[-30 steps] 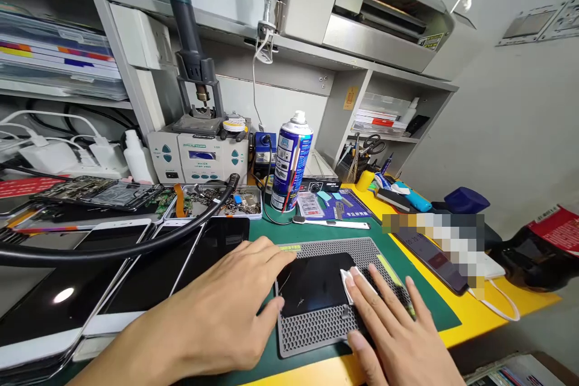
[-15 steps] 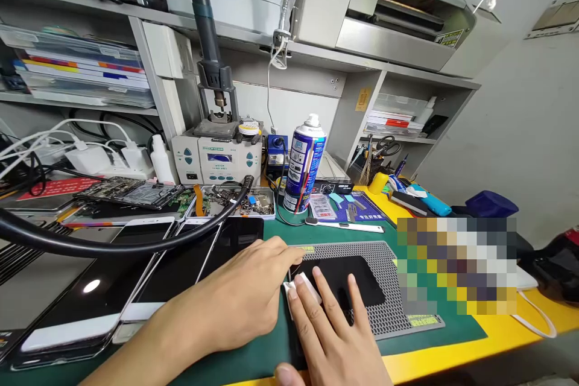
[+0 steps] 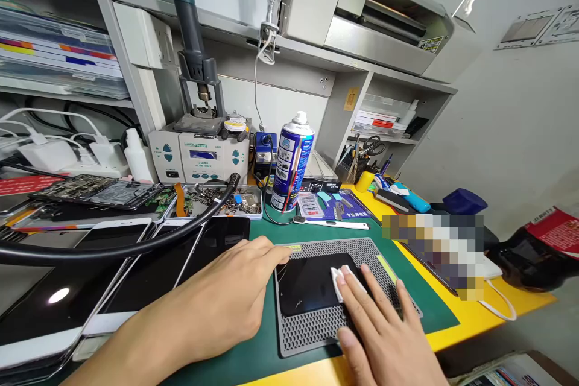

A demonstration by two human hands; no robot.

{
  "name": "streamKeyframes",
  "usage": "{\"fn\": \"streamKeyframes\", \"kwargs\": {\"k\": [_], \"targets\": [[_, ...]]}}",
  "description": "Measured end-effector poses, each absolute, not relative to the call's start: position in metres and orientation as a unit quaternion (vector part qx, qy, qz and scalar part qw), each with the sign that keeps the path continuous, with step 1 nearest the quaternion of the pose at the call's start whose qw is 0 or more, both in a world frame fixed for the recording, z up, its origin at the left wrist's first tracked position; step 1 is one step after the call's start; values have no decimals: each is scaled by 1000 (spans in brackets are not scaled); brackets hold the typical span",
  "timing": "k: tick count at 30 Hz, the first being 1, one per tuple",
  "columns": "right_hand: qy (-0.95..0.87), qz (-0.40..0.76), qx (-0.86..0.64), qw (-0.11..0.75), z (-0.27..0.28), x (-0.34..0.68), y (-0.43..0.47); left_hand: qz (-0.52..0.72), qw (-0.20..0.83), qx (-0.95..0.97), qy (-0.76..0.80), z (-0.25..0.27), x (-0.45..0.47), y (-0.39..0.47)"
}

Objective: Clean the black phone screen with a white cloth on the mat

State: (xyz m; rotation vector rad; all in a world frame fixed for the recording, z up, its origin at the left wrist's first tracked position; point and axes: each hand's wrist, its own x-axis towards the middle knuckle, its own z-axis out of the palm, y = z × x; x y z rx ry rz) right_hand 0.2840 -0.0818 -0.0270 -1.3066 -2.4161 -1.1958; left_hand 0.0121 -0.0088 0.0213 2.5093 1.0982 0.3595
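Observation:
A black phone screen panel (image 3: 307,283) lies flat on a grey honeycomb mat (image 3: 302,333). Fine light marks show near its lower left. My left hand (image 3: 226,289) is closed, with its curled fingertips on the panel's upper left corner; the exact grip is partly hidden. Under the fingers of my right hand (image 3: 380,325), a folded white wipe (image 3: 337,283) is pressed against the right part of the panel. The ring and little fingers of that hand are spread past the panel's right end.
Phones with dark screens (image 3: 149,271) stand to the left under a black hose (image 3: 136,253). Behind the mat are a white-handled brush (image 3: 335,223), a blue spray can (image 3: 292,163) and a hot air station (image 3: 199,157). A dark bottle (image 3: 529,259) is at the right edge.
My right hand has slid the white wipe from the panel's left end to its right part. My left hand stays at the panel's corner. The camera view has turned slightly right.

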Motion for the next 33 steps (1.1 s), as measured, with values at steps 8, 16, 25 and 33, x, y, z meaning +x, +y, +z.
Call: {"fn": "streamKeyframes", "kwargs": {"k": [8,16,25,33], "targets": [[-795,-397,-453,67,-25,286,-81,130,175,894,390,21,13,-9],[-801,-281,-464,253,-49,205,-74,135,175,893,392,16,13,-7],[-818,-302,-473,127,-24,259,-69,128,166,899,385,17,13,-7],[-808,-331,-485,50,-16,289,-66,88,165,896,403,27,19,-10]]}}
